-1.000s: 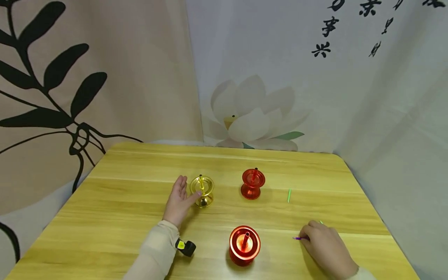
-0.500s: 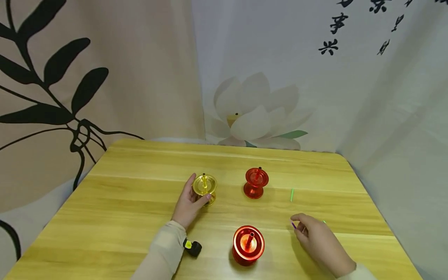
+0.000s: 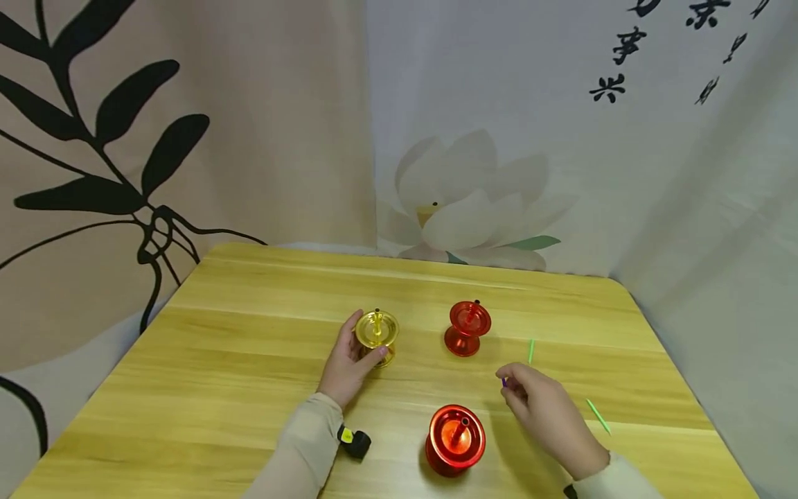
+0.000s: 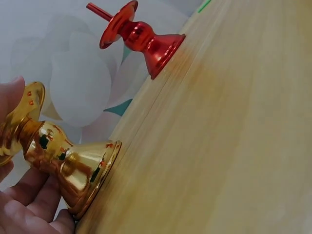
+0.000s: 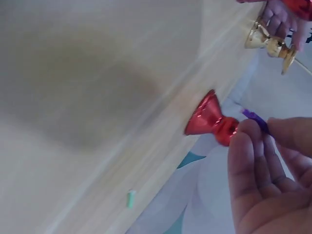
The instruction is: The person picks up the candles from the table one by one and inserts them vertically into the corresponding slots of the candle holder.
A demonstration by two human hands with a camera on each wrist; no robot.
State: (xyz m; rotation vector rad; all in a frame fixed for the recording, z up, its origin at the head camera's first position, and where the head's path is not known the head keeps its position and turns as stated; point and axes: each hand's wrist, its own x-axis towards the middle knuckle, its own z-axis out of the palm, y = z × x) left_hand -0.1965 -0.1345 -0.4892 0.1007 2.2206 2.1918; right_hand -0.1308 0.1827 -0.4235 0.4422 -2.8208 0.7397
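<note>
My left hand (image 3: 348,364) grips a gold candlestick (image 3: 376,331), thumb across the front and fingers behind it. In the left wrist view the fingers curl under the dish of the gold candlestick (image 4: 80,170), whose flared base stands at the tabletop. Raised over the table, my right hand (image 3: 544,405) pinches a thin purple candle (image 5: 254,120) between thumb and fingertips, its pale thin tip pointing out. Most of the candle is hidden by the fingers in the head view. A red candlestick (image 3: 463,342) stands upright between the hands, further back.
Near the front of the wooden table (image 3: 268,319) stands a second red candlestick (image 3: 445,447), between the two forearms. Two thin green sticks lie on the right: one green stick (image 3: 531,351) behind the right hand, another green stick (image 3: 598,416) beside it. Printed curtains hang behind.
My left hand has gone from open beside the gold candlestick to gripping it. My right hand has lifted and moved left with the purple candle, uncovering the nearer green stick.
</note>
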